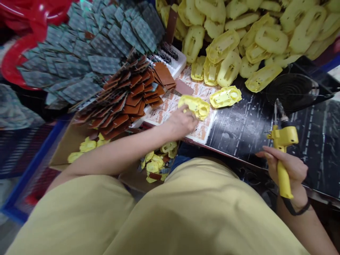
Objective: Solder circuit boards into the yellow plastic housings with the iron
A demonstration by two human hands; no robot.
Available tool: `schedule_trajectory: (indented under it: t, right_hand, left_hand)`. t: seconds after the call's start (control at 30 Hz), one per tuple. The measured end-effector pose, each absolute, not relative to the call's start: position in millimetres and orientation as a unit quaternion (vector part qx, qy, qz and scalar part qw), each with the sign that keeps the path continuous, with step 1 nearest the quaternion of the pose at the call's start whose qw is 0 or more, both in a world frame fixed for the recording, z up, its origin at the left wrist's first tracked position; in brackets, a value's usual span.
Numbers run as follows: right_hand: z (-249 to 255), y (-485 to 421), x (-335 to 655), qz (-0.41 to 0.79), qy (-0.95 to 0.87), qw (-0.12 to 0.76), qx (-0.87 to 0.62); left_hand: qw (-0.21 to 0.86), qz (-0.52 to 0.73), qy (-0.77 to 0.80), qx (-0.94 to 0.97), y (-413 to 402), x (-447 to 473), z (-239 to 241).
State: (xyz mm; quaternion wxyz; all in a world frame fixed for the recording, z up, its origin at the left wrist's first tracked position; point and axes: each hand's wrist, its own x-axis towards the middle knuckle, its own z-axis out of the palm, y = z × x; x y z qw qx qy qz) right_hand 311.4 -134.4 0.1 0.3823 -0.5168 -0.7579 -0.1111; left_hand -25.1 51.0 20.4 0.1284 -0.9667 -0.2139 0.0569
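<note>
My left hand (180, 122) reaches over the bench and closes its fingers on a yellow plastic housing (196, 106) that lies on a printed sheet (170, 106). A second yellow housing (225, 96) rests just to its right, untouched. My right hand (288, 168) is wrapped round the yellow handle of a soldering gun (282, 145), whose dark tip points up and away over the black bench top (244, 127).
A big heap of yellow housings (255, 35) fills the far side. Brown boards (127, 95) and grey-green boards (92, 53) are piled at left, by a red basket (23, 46). A black round fan grille (292, 91) sits at right. More yellow parts (156, 163) lie in a box below the bench edge.
</note>
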Motion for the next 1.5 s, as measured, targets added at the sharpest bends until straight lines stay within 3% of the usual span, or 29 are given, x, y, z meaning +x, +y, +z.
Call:
schedule_trajectory:
  t: [0.2,0.33,0.47,0.6,0.8,1.03,1.17,1.37,1.5]
  right_hand:
    - [11.5,-106.9,291.1,-0.069,-0.780,0.403,-0.474]
    - [-0.5,-99.8,288.9,-0.060,-0.767,0.414,-0.486]
    - [-19.0,-87.2,288.0,-0.040,-0.771,0.392,-0.500]
    - [-30.2,-78.1,282.7,-0.048,-0.791,0.351,-0.498]
    - [-24.7,-95.0,299.9,-0.010,-0.812,0.333,-0.480]
    - [-23.7,-104.2,311.2,-0.070,-0.796,0.308,-0.517]
    - [-20.4,-99.7,301.9,-0.090,-0.784,0.339,-0.513]
    - [-14.4,-91.5,288.0,-0.065,-0.750,0.394,-0.528]
    - [-9.5,-81.3,268.2,-0.009,-0.711,0.459,-0.532]
  left_hand:
    - [0.049,-0.087,-0.096,-0.990,23.8,21.1,4.8]
    - [-0.032,-0.184,-0.154,-0.970,59.5,56.9,-5.5]
    - [-0.124,-0.091,-0.305,-0.940,94.6,82.7,-12.0]
    - [-0.174,-0.035,-0.281,-0.943,83.8,84.8,-21.9]
    - [-0.144,-0.047,-0.257,-0.954,75.5,39.3,-2.0]
    - [0.023,0.081,-0.456,-0.886,140.4,-31.4,38.8]
    - [0.014,-0.054,-0.542,-0.839,149.9,-51.9,55.6]
    - [-0.189,-0.354,-0.464,-0.790,111.1,-46.1,64.4]
    - [-0.450,-0.343,-0.429,-0.704,77.1,-6.0,33.0]
